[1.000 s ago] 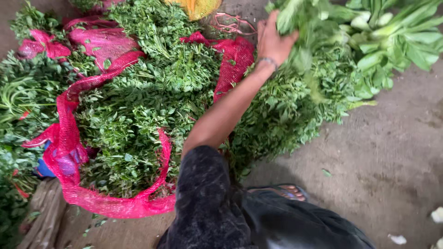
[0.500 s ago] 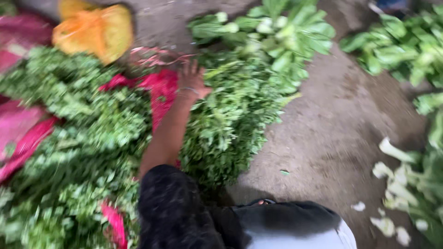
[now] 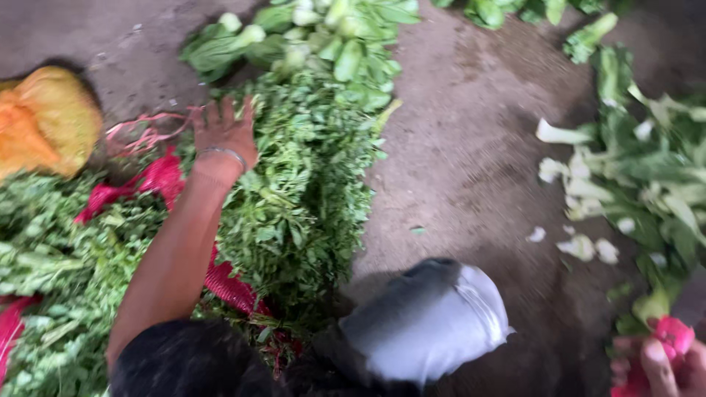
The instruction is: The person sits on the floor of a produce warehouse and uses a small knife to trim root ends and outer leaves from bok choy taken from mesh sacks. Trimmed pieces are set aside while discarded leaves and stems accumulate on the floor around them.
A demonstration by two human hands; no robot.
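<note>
Left hand (image 3: pixel 224 136) with fingers spread flat on the leafy greens (image 3: pixel 294 191), red mesh sack (image 3: pixel 158 180) just beside the greens, right hand (image 3: pixel 658 364) far off them — grip apparently pinching something pink (image 3: pixel 673 334), blurred

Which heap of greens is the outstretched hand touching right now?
The left hand rests on the fine-leaved dark green heap in the middle, not the pale-stemmed broad-leaf bunch beyond it or the scattered pile at right.

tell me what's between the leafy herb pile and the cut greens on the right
In the head view, mostly bare dirt ground lies between the herb pile and the cut greens, with a few pale scraps near the greens.
</note>
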